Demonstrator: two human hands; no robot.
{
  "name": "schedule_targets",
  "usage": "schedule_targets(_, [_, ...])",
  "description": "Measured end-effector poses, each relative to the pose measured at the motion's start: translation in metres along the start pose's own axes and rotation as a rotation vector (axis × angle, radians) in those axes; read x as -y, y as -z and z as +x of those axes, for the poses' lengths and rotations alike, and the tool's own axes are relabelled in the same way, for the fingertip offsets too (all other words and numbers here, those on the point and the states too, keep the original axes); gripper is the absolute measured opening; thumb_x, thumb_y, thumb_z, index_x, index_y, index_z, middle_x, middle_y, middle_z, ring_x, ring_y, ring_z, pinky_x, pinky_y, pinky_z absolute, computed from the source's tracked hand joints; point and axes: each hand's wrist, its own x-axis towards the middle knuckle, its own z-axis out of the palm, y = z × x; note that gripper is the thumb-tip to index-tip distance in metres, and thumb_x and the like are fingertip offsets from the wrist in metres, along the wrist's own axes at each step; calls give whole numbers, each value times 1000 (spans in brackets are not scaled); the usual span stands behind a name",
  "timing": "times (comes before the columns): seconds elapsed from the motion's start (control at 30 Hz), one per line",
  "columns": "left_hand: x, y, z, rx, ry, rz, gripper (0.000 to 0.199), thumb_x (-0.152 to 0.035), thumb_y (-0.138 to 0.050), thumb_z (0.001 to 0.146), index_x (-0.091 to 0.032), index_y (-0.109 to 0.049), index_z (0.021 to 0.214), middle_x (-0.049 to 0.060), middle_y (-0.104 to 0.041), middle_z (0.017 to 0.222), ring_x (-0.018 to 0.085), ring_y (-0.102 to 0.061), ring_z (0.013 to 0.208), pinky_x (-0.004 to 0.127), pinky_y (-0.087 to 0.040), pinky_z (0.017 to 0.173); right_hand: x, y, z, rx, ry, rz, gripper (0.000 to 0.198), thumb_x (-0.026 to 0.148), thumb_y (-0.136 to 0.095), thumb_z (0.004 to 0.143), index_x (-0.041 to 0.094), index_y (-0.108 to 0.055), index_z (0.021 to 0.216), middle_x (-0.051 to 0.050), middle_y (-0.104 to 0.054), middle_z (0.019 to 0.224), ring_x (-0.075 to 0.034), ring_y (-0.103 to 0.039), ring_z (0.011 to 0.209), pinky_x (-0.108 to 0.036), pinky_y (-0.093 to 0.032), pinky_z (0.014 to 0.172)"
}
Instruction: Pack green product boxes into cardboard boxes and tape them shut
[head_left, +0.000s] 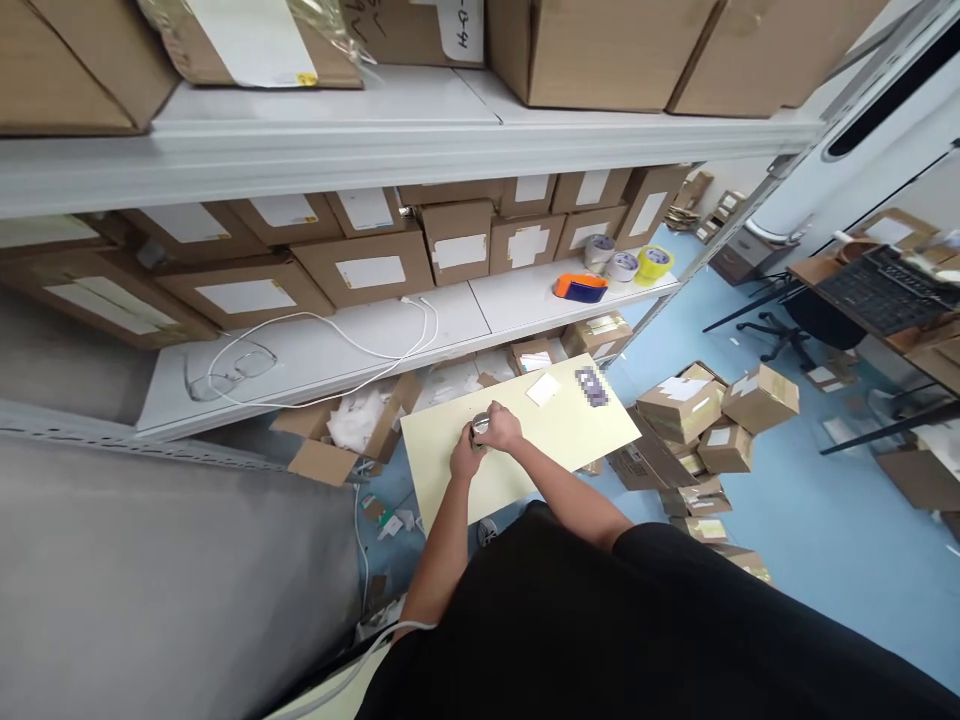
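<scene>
Both of my hands meet over a pale yellow tabletop (442, 490). Between them is a small round silvery object (481, 424) with a dark edge; its kind is too small to make out. My left hand (466, 457) has its fingers closed round the near left side of it. From the right, my right hand (502, 427) grips it with thumb and fingers bent over the top. A white square of paper or card (543, 389) lies flat to the right of my hands. Beyond it, at the table's right end, is a dark pixelated item (592, 386).
Ahead stands a metal shelf (442, 325) with cardboard boxes (367, 268), tape rolls (622, 266), an orange and blue item (581, 288), eyeglasses (240, 368) and a white cable (360, 350). An open carton (322, 460) sits left of the table; stacked boxes (679, 405) stand right.
</scene>
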Motion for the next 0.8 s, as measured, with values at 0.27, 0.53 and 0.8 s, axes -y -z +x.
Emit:
schedule_targets(0.27, [-14,-2,-4,-44,23,63,90,-37,-90,72,-31,-47,151,11,-67,143,37,-63,132,48,-47,112,23,108,-1,-175,351,422,65,31,-79,68,24,-62,131,-1,-73,106,-21,-68,94,-35,-54,92])
schedule_targets(0.53, [-34,6,-17,-74,-102,365,118,-43,-94,63,-23,-33,162,23,-27,172,44,-20,160,56,-29,125,15,145,-11,-140,476,681,64,30,-80,69,23,-66,130,-4,-72,120,-21,-69,107,-35,-55,101])
schedule_targets(0.8, [-116,9,-60,-199,-260,94,99,-46,-81,82,-30,-30,165,12,-46,162,31,-49,147,44,-45,118,-5,156,-8,-95,442,747,77,35,-86,67,26,-60,139,0,-72,103,-22,-70,106,-36,-54,98])
